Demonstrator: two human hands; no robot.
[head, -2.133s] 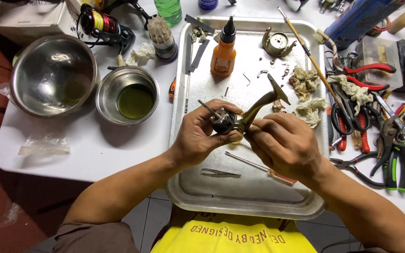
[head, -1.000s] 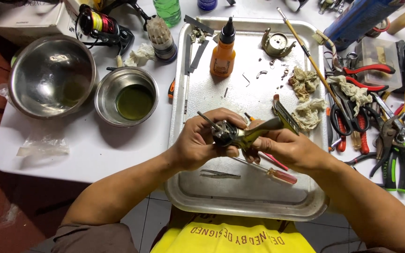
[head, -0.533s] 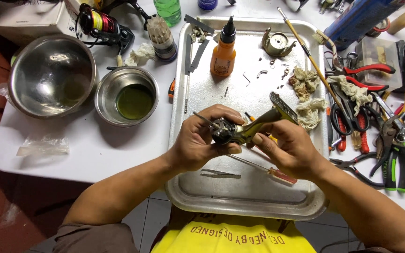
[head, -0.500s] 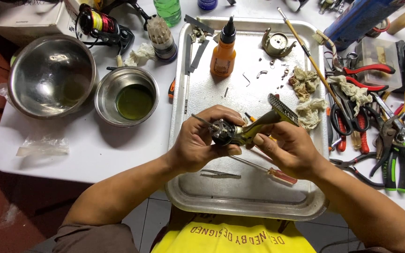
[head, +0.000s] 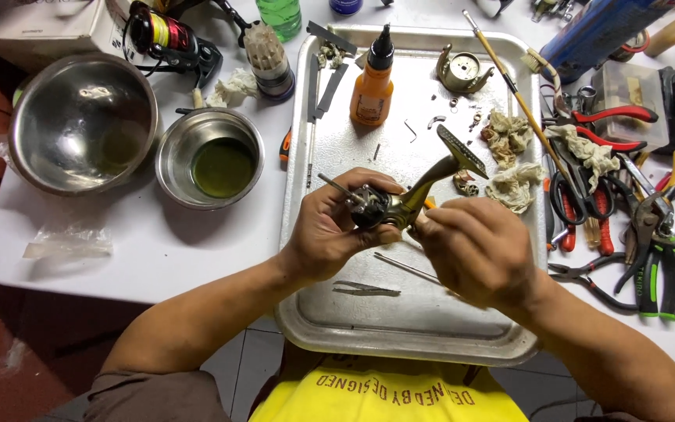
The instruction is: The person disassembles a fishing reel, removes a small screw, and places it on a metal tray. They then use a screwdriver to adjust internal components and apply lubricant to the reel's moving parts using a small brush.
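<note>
A dark spinning reel body point(head: 380, 207) with a gold-coloured stem and flat foot point(head: 462, 152) is held above a metal tray point(head: 400, 344). My left hand point(head: 333, 234) wraps around its left side, and a thin shaft sticks out past the thumb. My right hand point(head: 474, 250) is closed, with its fingertips pinching the body at the base of the stem. The foot points up and to the right. What lies under my right palm is hidden.
On the tray lie tweezers point(head: 365, 287), a thin rod point(head: 404, 266), an orange squeeze bottle point(head: 371, 82), small parts and dirty rags point(head: 509, 184). Two steel bowls point(head: 80, 121) point(head: 211, 156) stand at the left, the smaller holding oil. Several pliers point(head: 650, 234) crowd the right.
The reel body has been turned in my hands, so its foot has swung from nearly level to pointing up and right. Both hands stay on it above the tray.
</note>
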